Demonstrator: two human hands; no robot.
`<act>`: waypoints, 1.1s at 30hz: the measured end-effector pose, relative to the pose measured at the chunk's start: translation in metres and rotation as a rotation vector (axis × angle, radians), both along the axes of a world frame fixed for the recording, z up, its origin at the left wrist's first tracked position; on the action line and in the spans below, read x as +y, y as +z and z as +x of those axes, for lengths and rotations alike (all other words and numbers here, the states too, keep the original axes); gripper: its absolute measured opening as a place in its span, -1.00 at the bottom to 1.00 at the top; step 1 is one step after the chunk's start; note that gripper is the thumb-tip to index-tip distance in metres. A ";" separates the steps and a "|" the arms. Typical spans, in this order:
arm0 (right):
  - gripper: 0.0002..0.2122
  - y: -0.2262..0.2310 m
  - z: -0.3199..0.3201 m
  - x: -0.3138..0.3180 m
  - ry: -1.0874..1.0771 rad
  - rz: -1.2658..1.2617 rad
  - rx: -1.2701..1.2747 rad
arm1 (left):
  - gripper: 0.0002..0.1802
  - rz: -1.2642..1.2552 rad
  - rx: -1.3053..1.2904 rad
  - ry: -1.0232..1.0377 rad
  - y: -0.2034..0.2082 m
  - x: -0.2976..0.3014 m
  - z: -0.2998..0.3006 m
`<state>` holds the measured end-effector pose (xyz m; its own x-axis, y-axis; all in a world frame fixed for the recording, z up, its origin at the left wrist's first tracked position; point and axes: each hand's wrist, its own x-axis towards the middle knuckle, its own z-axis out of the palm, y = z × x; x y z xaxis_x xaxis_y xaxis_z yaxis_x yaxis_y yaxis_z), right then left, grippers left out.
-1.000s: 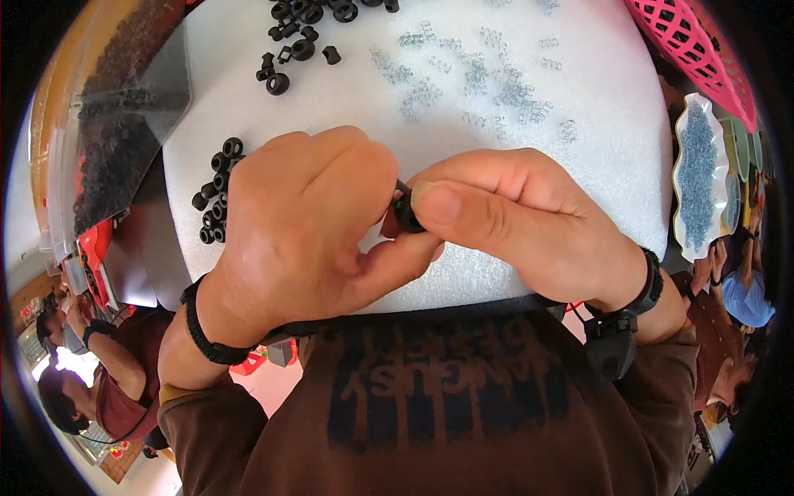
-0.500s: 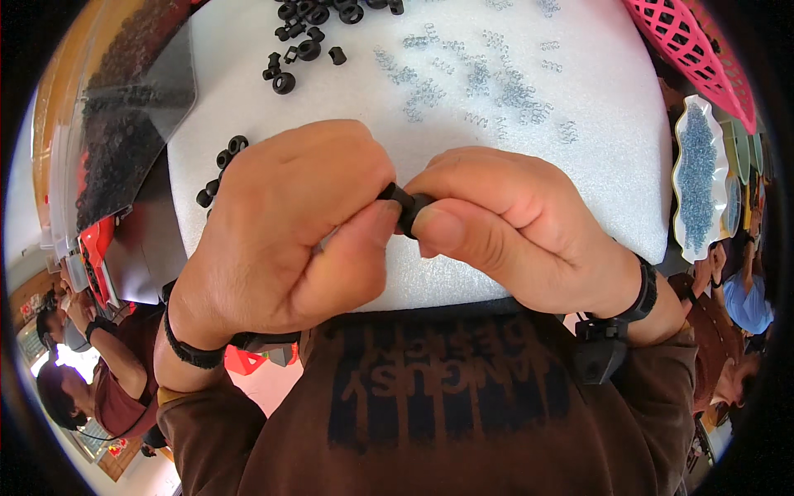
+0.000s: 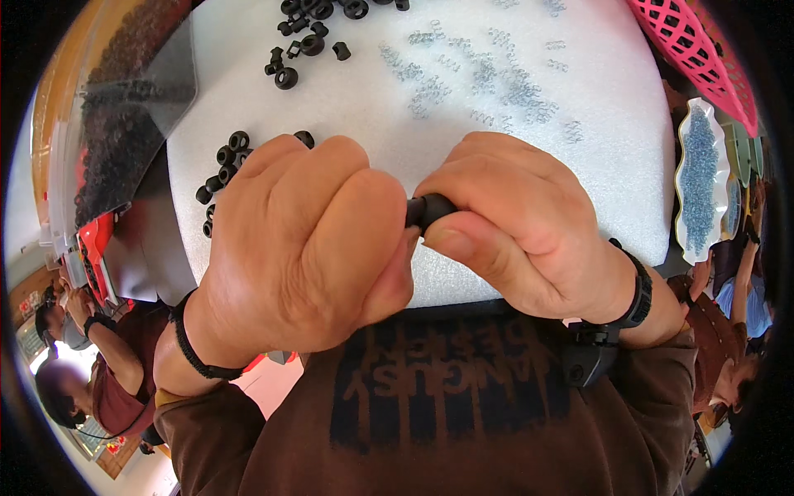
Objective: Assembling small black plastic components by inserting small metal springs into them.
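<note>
Between my two hands, above the white foam-covered surface, sits a small black plastic cord lock. My left hand is closed, its thumb and curled fingers on the narrower left end. The thumb and forefinger of my right hand pinch the rounded right end. My fingers hide much of the piece, so I cannot tell whether a spring is inside. Beside my left hand lie several round black cord locks, partly covered by it.
Loose black cord lock parts lie at the far left of the surface, with small metal springs scattered to their right. A clear bin of black parts stands left. Rightward are a white scalloped tray of springs and a pink basket.
My left hand has rolled over, its knuckles now covering more of the cord lock's left end. The piece has shifted slightly right, and the right hand has turned a little with it.
</note>
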<state>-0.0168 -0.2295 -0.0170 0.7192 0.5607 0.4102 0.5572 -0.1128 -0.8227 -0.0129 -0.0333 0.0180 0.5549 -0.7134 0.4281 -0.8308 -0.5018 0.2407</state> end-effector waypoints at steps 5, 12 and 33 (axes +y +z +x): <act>-0.84 -0.003 0.000 0.001 0.036 0.025 -0.002 | -0.82 0.016 0.013 0.013 -0.002 0.000 -0.003; -0.83 -0.002 -0.002 0.001 0.032 0.036 0.036 | -0.71 0.159 0.027 0.089 0.004 -0.003 -0.012; -0.75 -0.001 -0.011 0.005 0.203 0.295 0.663 | -0.60 0.202 0.101 -0.020 -0.004 0.004 -0.003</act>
<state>-0.0281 -0.2245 -0.0183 0.7621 0.6424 0.0810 -0.0788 0.2162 -0.9732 -0.0158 -0.0290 0.0138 0.5727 -0.7900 0.2187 -0.8178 -0.5321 0.2194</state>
